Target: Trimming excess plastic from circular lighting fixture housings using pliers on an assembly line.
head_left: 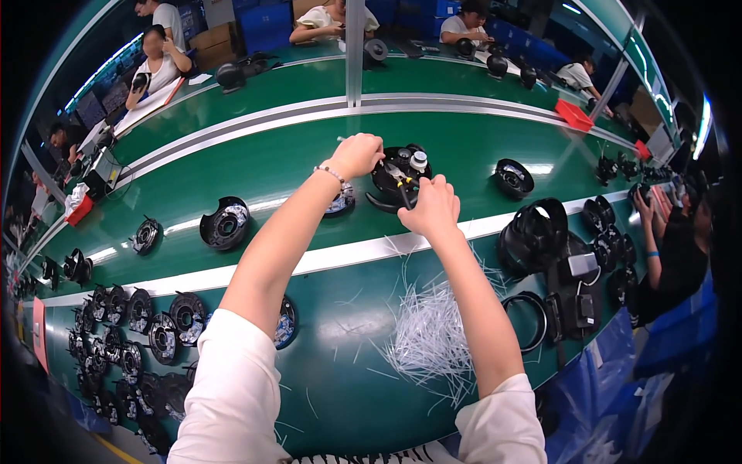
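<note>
My right hand [434,207] is closed around the black-and-yellow handles of a pair of cutting pliers [403,182]. Their metal jaws reach into a round black housing [384,184] on the green conveyor belt, beside a white-and-grey cylindrical part [418,161]. At the housing's left rim my left hand [360,156] is pinched shut, and the end of a thin white cable tie pokes out behind it. A black ring-shaped part with a circuit board [341,203] sits partly under my left forearm. The fingertips of my left hand are partly hidden.
Loose white cable ties [433,336] are heaped on the near bench. Many black ring parts [164,338] crowd its left side; stacked black shells [533,236] stand right. More housings [225,223] sit along the belt. A co-worker [676,247] is at right, others work beyond the metal frame.
</note>
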A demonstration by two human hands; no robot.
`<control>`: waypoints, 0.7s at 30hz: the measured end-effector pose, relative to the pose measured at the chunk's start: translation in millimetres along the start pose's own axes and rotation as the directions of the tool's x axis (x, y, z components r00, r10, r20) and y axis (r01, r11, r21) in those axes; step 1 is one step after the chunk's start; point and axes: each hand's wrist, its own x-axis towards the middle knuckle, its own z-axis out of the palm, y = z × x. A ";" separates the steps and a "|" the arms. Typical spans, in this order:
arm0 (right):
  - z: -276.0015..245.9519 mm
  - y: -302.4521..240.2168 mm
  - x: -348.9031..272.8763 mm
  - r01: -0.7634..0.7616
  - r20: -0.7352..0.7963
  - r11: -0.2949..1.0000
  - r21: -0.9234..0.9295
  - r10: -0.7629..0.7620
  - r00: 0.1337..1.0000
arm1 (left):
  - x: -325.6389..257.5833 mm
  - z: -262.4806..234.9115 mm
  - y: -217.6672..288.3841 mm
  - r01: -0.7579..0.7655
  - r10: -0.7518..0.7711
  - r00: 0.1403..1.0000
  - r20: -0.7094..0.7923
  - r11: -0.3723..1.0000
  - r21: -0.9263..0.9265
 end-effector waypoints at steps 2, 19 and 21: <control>1.8 -1.8 5.8 0.003 0.031 1.000 -0.028 -0.002 1.000 | -0.2 -1.9 4.5 0.066 -0.067 0.997 0.032 0.998 0.010; -77.7 42.7 -35.1 0.033 -0.280 0.991 0.132 0.006 0.960 | -1.6 -25.0 70.4 0.006 -0.100 0.989 -0.113 0.776 -0.631; -115.6 31.9 -64.5 0.073 -0.306 0.931 0.357 0.042 0.951 | -26.5 -45.4 86.9 -0.006 0.160 0.958 0.237 0.840 -0.542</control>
